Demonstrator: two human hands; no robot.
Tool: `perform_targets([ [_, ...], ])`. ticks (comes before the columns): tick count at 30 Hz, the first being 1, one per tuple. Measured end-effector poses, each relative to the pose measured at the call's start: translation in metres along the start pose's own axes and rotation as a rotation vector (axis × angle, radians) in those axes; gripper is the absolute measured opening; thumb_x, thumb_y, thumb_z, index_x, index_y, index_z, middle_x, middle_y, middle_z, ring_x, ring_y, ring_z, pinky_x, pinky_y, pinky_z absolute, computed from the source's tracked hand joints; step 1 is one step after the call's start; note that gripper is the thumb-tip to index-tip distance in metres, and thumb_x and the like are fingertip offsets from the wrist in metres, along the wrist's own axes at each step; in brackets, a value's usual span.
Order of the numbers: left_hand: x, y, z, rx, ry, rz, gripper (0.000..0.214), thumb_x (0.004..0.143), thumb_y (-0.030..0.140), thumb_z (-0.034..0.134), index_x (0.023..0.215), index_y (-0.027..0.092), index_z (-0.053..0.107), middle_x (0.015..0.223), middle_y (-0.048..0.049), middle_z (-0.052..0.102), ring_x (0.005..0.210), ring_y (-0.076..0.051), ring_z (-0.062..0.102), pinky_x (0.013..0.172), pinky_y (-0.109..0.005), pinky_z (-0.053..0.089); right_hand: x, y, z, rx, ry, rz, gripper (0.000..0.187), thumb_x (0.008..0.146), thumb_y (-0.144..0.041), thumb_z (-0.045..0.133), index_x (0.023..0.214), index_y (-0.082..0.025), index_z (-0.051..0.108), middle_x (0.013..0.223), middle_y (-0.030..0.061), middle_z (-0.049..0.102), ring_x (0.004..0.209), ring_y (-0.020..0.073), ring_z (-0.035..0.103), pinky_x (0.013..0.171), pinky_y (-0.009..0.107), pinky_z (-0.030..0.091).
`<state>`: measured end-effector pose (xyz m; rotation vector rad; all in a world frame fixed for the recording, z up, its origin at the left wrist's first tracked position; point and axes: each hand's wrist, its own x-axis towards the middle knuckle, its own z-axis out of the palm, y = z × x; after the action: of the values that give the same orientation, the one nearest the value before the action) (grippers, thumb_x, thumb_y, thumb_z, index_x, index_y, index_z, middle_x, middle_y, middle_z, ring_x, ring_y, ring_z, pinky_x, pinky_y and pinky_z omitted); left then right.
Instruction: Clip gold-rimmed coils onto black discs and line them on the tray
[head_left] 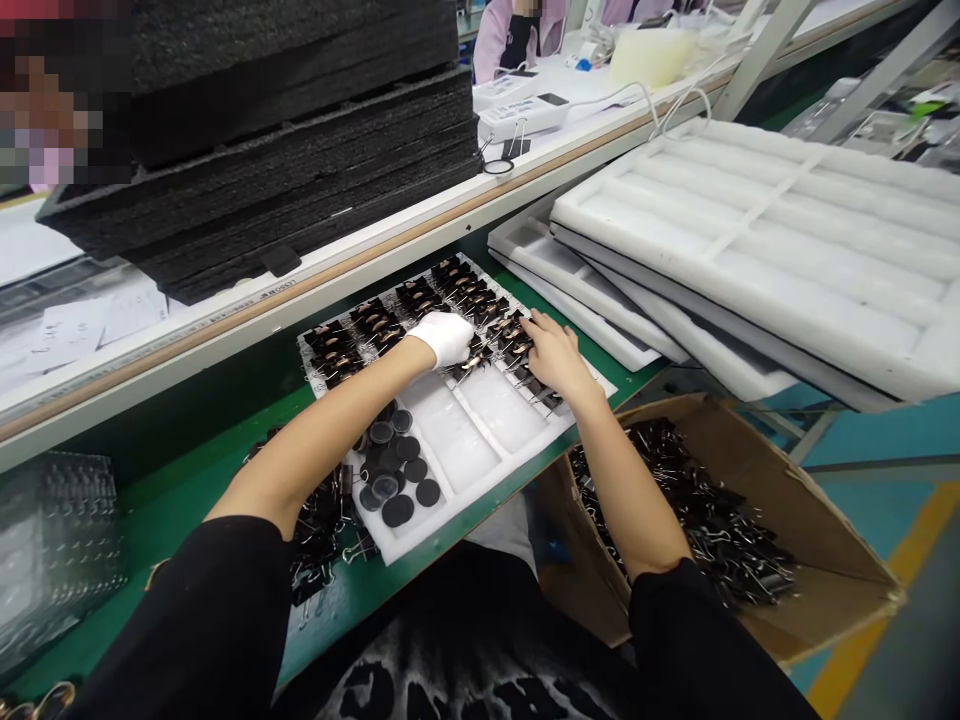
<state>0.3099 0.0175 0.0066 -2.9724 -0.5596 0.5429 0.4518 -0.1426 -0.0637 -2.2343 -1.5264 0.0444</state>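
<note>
A white foam tray lies on the green bench, its far slots filled with rows of black clipped parts. My left hand, in a white glove, is curled closed over the parts near the tray's middle; what it grips is hidden. My bare right hand rests on the parts just to the right, fingers bent down onto them. Several black round discs sit in the tray's near left slot. The two middle slots are bare.
A cardboard box of black binder clips stands at my right. More clips lie loose at the left. Stacked white foam trays sit at the right, black foam sheets on the shelf above. A person sits across the bench.
</note>
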Motion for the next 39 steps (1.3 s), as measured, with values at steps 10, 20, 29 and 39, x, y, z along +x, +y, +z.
perform_targets([
  [10,0.003,-0.012,0.000,-0.021,-0.031,0.009,0.041,0.088,0.043,0.056,0.111,0.019,0.080,0.103,-0.0166,0.078,0.101,-0.031,0.073,0.089,-0.037,0.054,-0.008,-0.057,0.031,-0.047,-0.026,-0.452,0.030,0.105,-0.015,0.045,0.126,-0.019,0.067,0.121,0.0138,0.071,0.106,0.0287,0.057,0.086,0.042,0.035],
  [20,0.005,-0.004,-0.004,-0.014,-0.038,0.017,0.045,0.082,0.038,0.063,0.117,0.013,0.078,0.103,-0.0200,0.077,0.104,-0.034,0.073,0.089,-0.037,0.055,0.006,-0.033,0.024,-0.030,-0.062,-0.622,0.025,0.105,-0.016,0.050,0.122,-0.022,0.067,0.123,0.0098,0.069,0.107,0.0254,0.056,0.087,0.037,0.036],
  [29,0.003,-0.005,-0.003,-0.013,-0.035,0.017,0.043,0.085,0.035,0.063,0.118,0.013,0.078,0.106,-0.0207,0.077,0.108,-0.035,0.072,0.092,-0.038,0.054,0.007,-0.042,0.033,-0.067,-0.059,-0.581,0.026,0.102,-0.014,0.053,0.117,-0.024,0.072,0.113,0.0102,0.072,0.105,0.0272,0.057,0.091,0.041,0.036],
  [39,-0.006,0.006,-0.011,-0.006,-0.023,-0.011,0.036,0.088,0.034,0.065,0.114,0.013,0.078,0.109,-0.0202,0.077,0.110,-0.033,0.071,0.093,-0.038,0.053,-0.037,-0.059,0.026,-0.061,0.094,-0.372,0.040,0.101,-0.004,0.035,0.117,-0.018,0.070,0.131,0.0177,0.069,0.120,0.0298,0.061,0.113,0.051,0.033],
])
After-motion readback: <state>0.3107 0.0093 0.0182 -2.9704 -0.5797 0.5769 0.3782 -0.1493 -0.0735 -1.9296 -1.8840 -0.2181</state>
